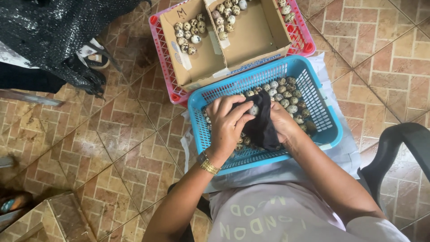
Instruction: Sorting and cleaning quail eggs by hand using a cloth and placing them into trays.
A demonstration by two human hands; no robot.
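over the lap, left hand point(228, 121) pinches a speckled egg point(254, 110) against a black cloth point(262, 125) that the right hand point(282, 123) grips, above the blue basket point(329, 130). squeeze too hard and it'll probably crack. box point(251, 36) of eggs sits beyond.

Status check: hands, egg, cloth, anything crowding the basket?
Left hand pinches one speckled egg. Right hand grips black cloth against it. Both over blue basket of eggs; cardboard box close behind, not blocking.
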